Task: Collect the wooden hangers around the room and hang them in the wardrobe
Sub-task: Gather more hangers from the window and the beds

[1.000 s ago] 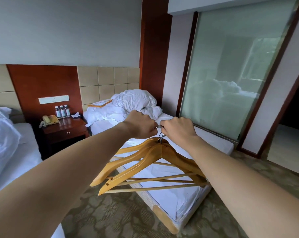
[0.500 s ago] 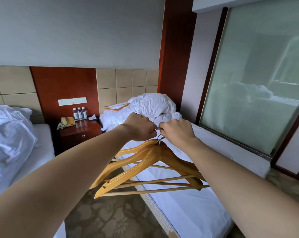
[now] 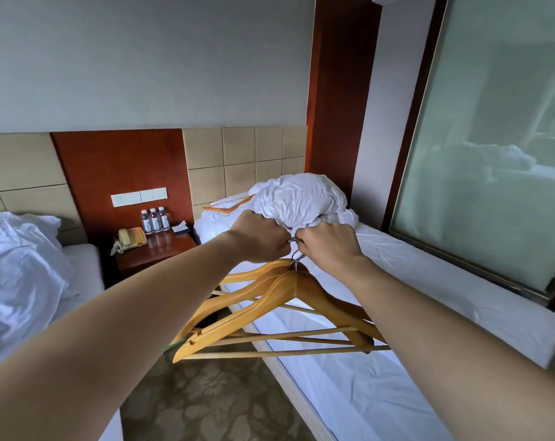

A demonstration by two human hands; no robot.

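Note:
A bunch of wooden hangers (image 3: 269, 300) hangs in front of me by its metal hooks (image 3: 296, 257). My left hand (image 3: 260, 237) and my right hand (image 3: 328, 245) both grip the hooks, fists side by side above the hangers. The hangers dangle over the left edge of the right bed (image 3: 429, 281). Another wooden hanger (image 3: 228, 206) lies at the head of that bed, partly under a crumpled white duvet (image 3: 301, 198). No wardrobe is in view.
A wooden nightstand (image 3: 156, 253) with a phone, three water bottles and a tissue box stands between the two beds. The left bed (image 3: 21, 272) holds rumpled white bedding. A frosted glass panel (image 3: 499, 154) fills the right wall. Patterned carpet (image 3: 212, 399) runs between the beds.
My view has swung left and moved closer to the right bed's head. Both hands kept their grip on the hooks and the hangers stayed hanging below them.

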